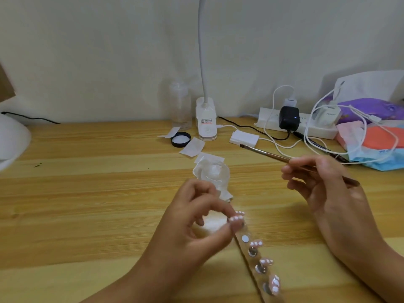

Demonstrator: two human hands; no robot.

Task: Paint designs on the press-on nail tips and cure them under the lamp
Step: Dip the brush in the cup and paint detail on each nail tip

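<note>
A clear holder strip (254, 261) carrying several pink nail tips with white dots lies on the wooden desk, running from the middle toward the bottom edge. My left hand (196, 221) pinches one nail tip (236, 221) at the strip's upper end between thumb and fingers. My right hand (321, 184) holds a thin brown brush (273, 156) above the desk, its bristle tip pointing up and left. The white curing lamp (11, 141) sits at the far left edge, only partly in view.
A small clear glass dish (213, 173) on white wipes stands just beyond my left hand. Behind it are a black jar lid (180, 139), a clear bottle (179, 103), a white clip desk lamp (206, 121), a power strip (295, 123) with tangled cables, and coloured packets (376, 136) at right.
</note>
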